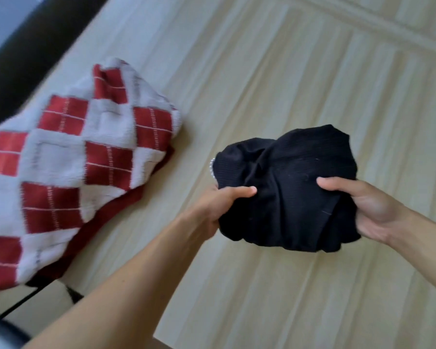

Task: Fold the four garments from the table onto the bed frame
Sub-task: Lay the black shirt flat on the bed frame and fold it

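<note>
Plainly, we hold a bunched black garment (pixel 287 187) between both hands, over the near right part of the wooden boards (pixel 262 71). Our left hand (pixel 219 207) grips its left edge: the thumb lies flat on top of the cloth, pointing right, and the other fingers curl under the bundle, where we cannot see them. Our right hand (pixel 370 210) grips the right edge the same way, with the thumb pressed on top pointing left and the palm cupped against the side (its fingers are hidden beneath the fabric too). The two thumbs are well apart, with rumpled cloth between them. We cannot tell whether the bundle rests on the boards or hangs just above them.

A short string of white beads (pixel 213 170) peeks out at the garment's left edge, just above our left hand.

A red and white argyle sweater (pixel 73 172) lies spread by the left edge of the boards, apart from the black garment, with its dark red underside showing along its near right side. A dark rail (pixel 23 59) runs along the boards' far left edge.
</note>
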A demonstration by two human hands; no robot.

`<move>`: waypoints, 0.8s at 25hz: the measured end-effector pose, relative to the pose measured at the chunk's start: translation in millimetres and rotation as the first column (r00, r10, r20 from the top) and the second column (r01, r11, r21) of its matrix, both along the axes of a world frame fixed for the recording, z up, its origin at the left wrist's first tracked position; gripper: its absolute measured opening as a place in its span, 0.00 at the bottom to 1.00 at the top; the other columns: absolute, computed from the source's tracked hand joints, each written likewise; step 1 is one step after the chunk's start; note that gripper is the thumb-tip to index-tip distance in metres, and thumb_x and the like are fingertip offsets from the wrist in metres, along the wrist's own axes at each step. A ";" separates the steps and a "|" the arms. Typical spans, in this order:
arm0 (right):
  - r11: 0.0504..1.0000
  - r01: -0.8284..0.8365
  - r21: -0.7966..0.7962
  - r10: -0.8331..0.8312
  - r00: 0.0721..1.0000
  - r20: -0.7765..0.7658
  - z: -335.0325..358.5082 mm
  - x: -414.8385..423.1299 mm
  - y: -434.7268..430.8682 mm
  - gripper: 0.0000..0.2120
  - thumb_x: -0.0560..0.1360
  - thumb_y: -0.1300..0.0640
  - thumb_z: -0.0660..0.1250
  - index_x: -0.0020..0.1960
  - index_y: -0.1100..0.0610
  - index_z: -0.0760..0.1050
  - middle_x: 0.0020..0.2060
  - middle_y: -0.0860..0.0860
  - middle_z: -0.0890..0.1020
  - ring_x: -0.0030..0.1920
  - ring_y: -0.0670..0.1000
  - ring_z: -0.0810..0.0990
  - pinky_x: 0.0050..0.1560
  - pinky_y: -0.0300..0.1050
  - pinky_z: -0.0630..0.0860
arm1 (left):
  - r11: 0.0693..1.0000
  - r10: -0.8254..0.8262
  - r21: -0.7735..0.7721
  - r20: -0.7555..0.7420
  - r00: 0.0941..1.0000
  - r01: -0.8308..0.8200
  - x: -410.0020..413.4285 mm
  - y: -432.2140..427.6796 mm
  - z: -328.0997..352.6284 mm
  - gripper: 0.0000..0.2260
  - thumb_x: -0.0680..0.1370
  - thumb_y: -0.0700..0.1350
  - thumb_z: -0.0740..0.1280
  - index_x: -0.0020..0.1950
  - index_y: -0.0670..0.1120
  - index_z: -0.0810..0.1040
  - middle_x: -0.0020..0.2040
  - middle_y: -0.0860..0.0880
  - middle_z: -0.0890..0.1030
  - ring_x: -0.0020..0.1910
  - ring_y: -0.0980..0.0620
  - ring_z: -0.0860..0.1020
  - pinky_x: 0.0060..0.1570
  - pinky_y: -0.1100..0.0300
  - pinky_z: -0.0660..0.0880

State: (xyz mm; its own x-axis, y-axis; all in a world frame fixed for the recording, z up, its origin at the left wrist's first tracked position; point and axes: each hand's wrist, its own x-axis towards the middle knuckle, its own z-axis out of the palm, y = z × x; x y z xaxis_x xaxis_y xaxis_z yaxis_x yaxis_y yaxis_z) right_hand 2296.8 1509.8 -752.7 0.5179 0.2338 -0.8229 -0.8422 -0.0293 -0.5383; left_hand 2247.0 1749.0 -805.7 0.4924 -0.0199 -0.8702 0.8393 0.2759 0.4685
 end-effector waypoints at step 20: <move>0.495 -0.011 -0.869 0.861 -0.130 0.493 -35.4 -8.5 427.2 0.41 0.76 0.45 0.65 0.82 0.53 0.47 0.78 0.56 0.59 0.79 0.56 0.57 0.77 0.60 0.55 | -0.003 -0.036 0.961 0.276 0.960 -0.277 -135.4 282.9 42.3 0.49 0.70 0.59 0.75 0.83 0.43 0.54 0.80 0.40 0.59 0.80 0.41 0.57 0.79 0.47 0.54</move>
State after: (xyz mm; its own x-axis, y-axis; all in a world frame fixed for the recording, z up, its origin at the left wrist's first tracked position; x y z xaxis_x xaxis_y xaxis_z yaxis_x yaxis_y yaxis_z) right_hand 2288.3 1936.9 -788.1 0.7460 0.6588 0.0969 0.6434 -0.6756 -0.3601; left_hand 2111.7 2032.0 -763.5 0.5075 0.8520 0.1284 0.7140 -0.4992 0.4909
